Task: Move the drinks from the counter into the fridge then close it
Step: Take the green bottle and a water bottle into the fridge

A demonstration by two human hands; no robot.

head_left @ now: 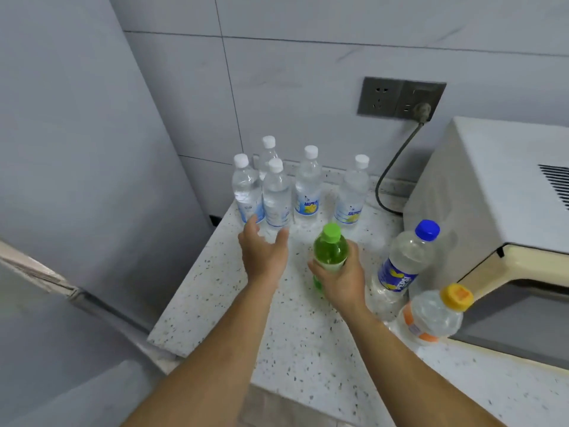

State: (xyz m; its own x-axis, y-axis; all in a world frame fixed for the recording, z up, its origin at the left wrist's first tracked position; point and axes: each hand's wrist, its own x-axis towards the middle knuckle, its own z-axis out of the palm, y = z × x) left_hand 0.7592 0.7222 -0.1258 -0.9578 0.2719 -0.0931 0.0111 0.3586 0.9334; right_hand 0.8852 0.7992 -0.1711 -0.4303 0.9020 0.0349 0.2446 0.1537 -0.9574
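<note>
The fridge stands left of the desk. My right grip wraps the green bottle on the desk. It looks light and slippery, so I hold its middle. My left grip is open, reaching for a water bottle.

Five clear plastic water bottles with white caps stand clustered at the back left corner of the speckled stone counter, near the tiled wall. In front of them, toward the counter's middle, is a green plastic soda bottle. To its right stands a clear Pepsi bottle with a blue cap, just beside the cream microwave oven along the right edge. A clear bottle with an orange cap stands in front of the Pepsi bottle. The grey fridge stands left of the counter.
</note>
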